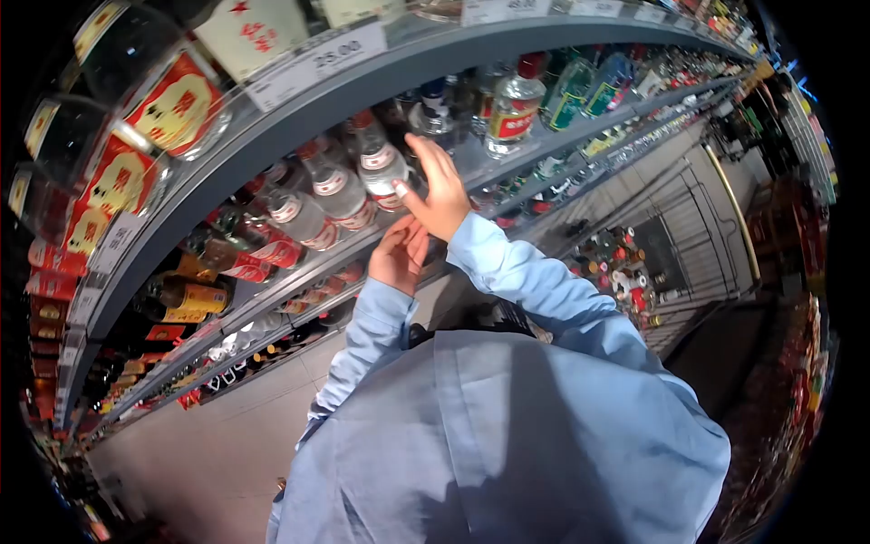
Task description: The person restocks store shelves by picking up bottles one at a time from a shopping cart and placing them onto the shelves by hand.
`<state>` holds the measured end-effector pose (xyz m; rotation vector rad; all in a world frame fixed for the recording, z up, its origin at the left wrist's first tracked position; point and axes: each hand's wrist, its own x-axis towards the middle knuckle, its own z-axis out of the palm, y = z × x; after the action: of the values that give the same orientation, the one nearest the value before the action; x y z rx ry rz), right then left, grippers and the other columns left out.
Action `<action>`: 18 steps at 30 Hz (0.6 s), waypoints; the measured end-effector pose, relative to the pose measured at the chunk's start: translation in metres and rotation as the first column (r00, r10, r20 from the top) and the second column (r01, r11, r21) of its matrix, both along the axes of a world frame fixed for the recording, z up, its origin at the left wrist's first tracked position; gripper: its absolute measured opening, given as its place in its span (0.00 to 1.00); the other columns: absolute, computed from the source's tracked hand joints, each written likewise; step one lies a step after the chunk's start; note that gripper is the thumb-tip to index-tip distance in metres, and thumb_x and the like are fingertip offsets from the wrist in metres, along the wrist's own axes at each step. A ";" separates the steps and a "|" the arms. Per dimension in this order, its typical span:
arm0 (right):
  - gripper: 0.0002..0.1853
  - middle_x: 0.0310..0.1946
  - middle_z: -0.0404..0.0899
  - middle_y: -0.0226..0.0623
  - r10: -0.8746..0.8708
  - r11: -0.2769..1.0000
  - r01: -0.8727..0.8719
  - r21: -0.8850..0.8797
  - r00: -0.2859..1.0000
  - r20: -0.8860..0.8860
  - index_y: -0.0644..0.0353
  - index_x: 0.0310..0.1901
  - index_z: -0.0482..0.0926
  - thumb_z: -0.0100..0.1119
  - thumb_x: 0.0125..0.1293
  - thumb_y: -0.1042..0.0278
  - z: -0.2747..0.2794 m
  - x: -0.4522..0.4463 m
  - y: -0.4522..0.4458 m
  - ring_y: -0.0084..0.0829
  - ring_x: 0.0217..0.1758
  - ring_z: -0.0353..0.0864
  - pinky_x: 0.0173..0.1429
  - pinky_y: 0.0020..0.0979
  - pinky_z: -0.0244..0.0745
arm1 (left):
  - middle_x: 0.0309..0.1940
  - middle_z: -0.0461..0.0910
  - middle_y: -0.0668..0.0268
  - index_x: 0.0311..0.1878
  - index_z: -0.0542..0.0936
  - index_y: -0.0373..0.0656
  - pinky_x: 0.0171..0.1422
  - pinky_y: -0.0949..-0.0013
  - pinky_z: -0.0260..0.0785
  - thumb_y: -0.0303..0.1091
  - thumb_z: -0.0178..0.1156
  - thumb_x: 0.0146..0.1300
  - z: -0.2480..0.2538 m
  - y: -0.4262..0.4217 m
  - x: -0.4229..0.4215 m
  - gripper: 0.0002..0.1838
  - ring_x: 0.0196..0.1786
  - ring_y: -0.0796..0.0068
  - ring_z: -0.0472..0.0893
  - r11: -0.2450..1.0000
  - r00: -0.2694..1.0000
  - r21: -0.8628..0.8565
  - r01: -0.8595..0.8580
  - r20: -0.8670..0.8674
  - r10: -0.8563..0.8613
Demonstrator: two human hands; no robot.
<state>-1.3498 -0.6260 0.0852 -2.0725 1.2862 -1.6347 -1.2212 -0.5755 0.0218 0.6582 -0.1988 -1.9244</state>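
In the head view my right hand [441,189] is raised at the shelf, its thumb and fingers apart. Its thumb tip is against or just in front of a clear glass bottle [384,174] with a white and red label; I cannot tell whether they touch. Just below and to the left, my left hand [397,256] is turned partly palm up, fingers loosely extended and holding nothing visible. Similar clear bottles [337,192] stand in a row left of it. To the right stands a clear bottle with a red label and red cap [515,113].
An upper shelf edge [217,136] with price tags curves above my hands, carrying large bottles with red and gold labels [181,109]. Green bottles [571,91] stand farther right. A wire shopping cart [698,236] is at my right, with several bottles [625,263] seen near it.
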 end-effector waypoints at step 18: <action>0.04 0.25 0.73 0.22 -0.743 0.664 0.462 0.588 0.495 0.451 0.62 0.36 0.77 0.55 0.61 0.74 -0.174 -0.306 0.232 0.12 0.26 0.67 0.30 0.16 0.63 | 0.45 0.77 0.66 0.48 0.74 0.44 0.57 0.68 0.62 0.36 0.48 0.60 -0.072 0.032 -0.145 0.15 0.51 0.72 0.74 0.653 0.623 0.213 0.727 0.196 -0.757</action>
<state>-1.6562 -0.3944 -0.0892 -0.6179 1.9537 -1.8733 -1.3659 -0.5436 -0.0501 1.0304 -0.6261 -2.6587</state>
